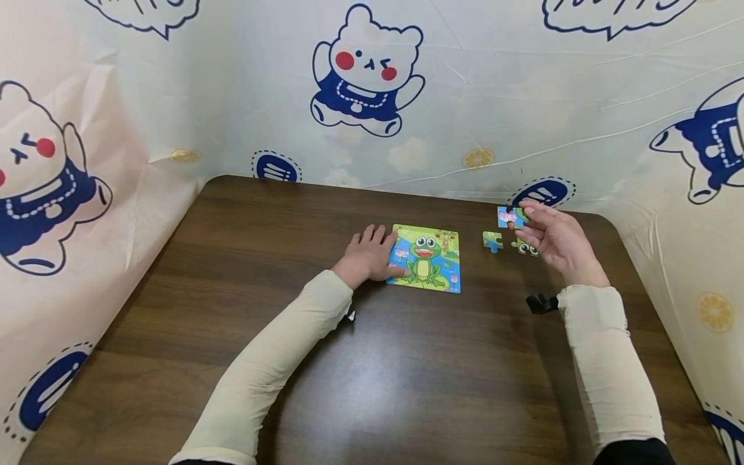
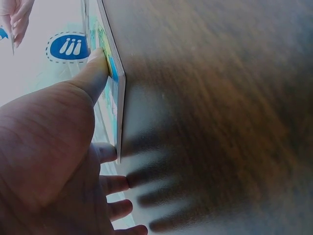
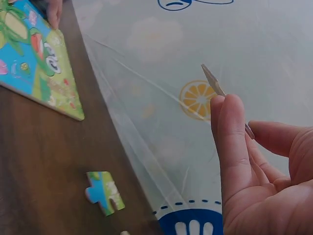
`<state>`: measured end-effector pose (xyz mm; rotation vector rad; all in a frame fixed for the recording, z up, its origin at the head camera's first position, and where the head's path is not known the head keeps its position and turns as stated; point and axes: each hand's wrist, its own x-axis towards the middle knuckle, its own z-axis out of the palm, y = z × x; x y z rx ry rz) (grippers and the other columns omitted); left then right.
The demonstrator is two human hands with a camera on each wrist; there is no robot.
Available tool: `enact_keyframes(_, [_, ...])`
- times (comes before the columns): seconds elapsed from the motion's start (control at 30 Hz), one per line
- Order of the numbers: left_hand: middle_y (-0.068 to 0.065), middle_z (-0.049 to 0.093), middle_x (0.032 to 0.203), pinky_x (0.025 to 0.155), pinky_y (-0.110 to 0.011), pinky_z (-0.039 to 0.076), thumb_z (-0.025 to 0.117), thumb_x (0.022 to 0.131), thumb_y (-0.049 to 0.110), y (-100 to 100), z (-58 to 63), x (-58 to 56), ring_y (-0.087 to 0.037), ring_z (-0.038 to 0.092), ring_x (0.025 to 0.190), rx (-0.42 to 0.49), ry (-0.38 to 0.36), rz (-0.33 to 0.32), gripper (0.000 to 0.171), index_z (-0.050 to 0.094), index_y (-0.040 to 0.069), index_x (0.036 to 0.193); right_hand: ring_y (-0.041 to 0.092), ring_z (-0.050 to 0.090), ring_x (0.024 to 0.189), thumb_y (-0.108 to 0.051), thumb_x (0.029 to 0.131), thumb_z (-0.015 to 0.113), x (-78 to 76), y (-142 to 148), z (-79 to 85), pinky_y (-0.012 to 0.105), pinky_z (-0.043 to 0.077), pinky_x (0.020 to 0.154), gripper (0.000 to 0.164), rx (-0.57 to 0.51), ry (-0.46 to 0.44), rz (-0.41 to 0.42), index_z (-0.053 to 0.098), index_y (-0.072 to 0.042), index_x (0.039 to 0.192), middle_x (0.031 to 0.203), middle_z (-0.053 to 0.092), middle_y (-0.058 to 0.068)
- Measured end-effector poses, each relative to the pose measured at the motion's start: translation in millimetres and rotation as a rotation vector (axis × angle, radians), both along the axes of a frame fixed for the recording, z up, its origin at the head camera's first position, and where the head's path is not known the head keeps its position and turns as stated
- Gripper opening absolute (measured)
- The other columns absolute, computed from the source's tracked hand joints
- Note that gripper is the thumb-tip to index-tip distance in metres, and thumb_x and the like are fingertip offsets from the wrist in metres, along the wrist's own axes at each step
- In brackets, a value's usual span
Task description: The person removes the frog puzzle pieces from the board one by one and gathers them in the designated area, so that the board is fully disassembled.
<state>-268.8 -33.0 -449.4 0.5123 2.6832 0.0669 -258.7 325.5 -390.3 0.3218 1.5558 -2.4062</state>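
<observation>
Sleeve (image 1: 273, 361) of cream, finely wrinkled cloth leads to the left hand (image 1: 367, 257), its fingers spread at the left edge of the frog board (image 1: 425, 266), thumb lying over the picture. That seems meant to steady it. The board is a flat, near-square slab on the bench (image 1: 453, 387), glossy and brightly printed in green, blue and yellow; the left wrist view shows its plain, pale cut edge.

To its right, well apart, lies a knobbed piece (image 1: 493, 241), green and blue, flat on brown wood grain. Just beside that, partly under the other hand, is an eye-printed piece (image 1: 526, 247).

Above these, the right hand (image 1: 564, 247) pinches a held piece (image 1: 503, 217), thin, stiff and tab-edged, between thumb and fingertips; whether it is one piece or two joined, I cannot tell. The step in hand looks like handling the loose pieces one grip at a time. The next move would call for a light pinch and turning the piece flat, so its tabs and notches can be lined up.
</observation>
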Motion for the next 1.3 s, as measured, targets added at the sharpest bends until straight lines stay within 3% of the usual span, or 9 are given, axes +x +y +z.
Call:
enact_keyframes(0.37, [-0.010, 0.009, 0.172, 0.127, -0.054, 0.016, 0.050, 0.093, 0.074, 1, -2.3, 0.3, -0.034, 0.006, 0.159, 0.001, 0.003, 0.008, 0.097, 0.010, 0.023, 0.165, 0.020, 0.078, 0.080, -0.010, 0.103, 0.059, 10.5, 6, -37.9, 0.028, 0.062, 0.072, 0.018, -0.020, -0.086, 0.036, 0.073, -0.013, 0.114, 0.098, 0.075, 0.009])
enact_keyframes(0.63, [-0.010, 0.008, 0.172, 0.127, -0.054, 0.017, 0.049, 0.093, 0.075, 1, -1.3, -1.1, -0.034, 0.006, 0.159, -0.007, 0.017, -0.002, 0.098, 0.009, 0.023, 0.166, 0.017, 0.078, 0.081, -0.012, 0.104, 0.057, 14.8, 10, -63.2, 0.029, 0.062, 0.074, 0.018, 0.027, -0.180, 0.044, 0.071, -0.014, 0.116, 0.095, 0.076, 0.005])
enact_keyframes(0.87, [-0.010, 0.009, 0.172, 0.126, -0.054, 0.017, 0.049, 0.093, 0.075, 0, -1.2, -1.9, -0.034, 0.007, 0.159, -0.007, 0.015, -0.007, 0.098, 0.009, 0.023, 0.166, 0.018, 0.078, 0.082, -0.008, 0.104, 0.055, 19.5, 9, -72.6, 0.030, 0.062, 0.074, 0.021, 0.059, -0.174, 0.050, 0.074, -0.012, 0.110, 0.099, 0.077, -0.001])
enact_keyframes(0.97, [-0.010, 0.009, 0.172, 0.126, -0.054, 0.018, 0.049, 0.093, 0.075, 0, -0.8, -1.6, -0.034, 0.007, 0.159, -0.005, 0.018, -0.012, 0.098, 0.009, 0.023, 0.166, 0.017, 0.078, 0.083, -0.009, 0.104, 0.056, 21.2, 8, -74.1, 0.030, 0.062, 0.075, 0.021, 0.090, -0.170, 0.049, 0.073, -0.011, 0.115, 0.099, 0.077, -0.003])
enact_keyframes(1.07, [-0.010, 0.009, 0.172, 0.126, -0.054, 0.018, 0.049, 0.093, 0.075, 1, -0.6, -1.5, -0.034, 0.007, 0.159, -0.007, 0.017, -0.016, 0.098, 0.009, 0.023, 0.166, 0.012, 0.076, 0.081, -0.012, 0.105, 0.056, 23.5, 7, -74.8, 0.028, 0.062, 0.076, 0.029, 0.202, -0.159, 0.044, 0.063, -0.007, 0.132, 0.099, 0.075, -0.005])
enact_keyframes(1.13, [-0.010, 0.009, 0.172, 0.126, -0.054, 0.017, 0.049, 0.093, 0.074, 1, -0.4, -1.5, -0.034, 0.007, 0.159, -0.004, 0.013, -0.016, 0.098, 0.009, 0.023, 0.166, 0.008, 0.073, 0.081, -0.017, 0.105, 0.056, 25.0, 5, -74.8, 0.025, 0.061, 0.077, 0.039, 0.343, -0.140, 0.050, 0.054, -0.004, 0.142, 0.102, 0.070, -0.007])
enact_keyframes(1.3, [-0.010, 0.009, 0.172, 0.126, -0.054, 0.017, 0.050, 0.093, 0.074, 1, -1.0, -1.4, -0.034, 0.007, 0.159, -0.004, 0.011, -0.011, 0.098, 0.009, 0.023, 0.166, 0.001, 0.070, 0.083, -0.028, 0.106, 0.054, 27.9, 1, -74.3, 0.022, 0.060, 0.080, 0.049, 0.686, -0.090, 0.083, 0.049, -0.001, 0.147, 0.119, 0.060, 0.000])
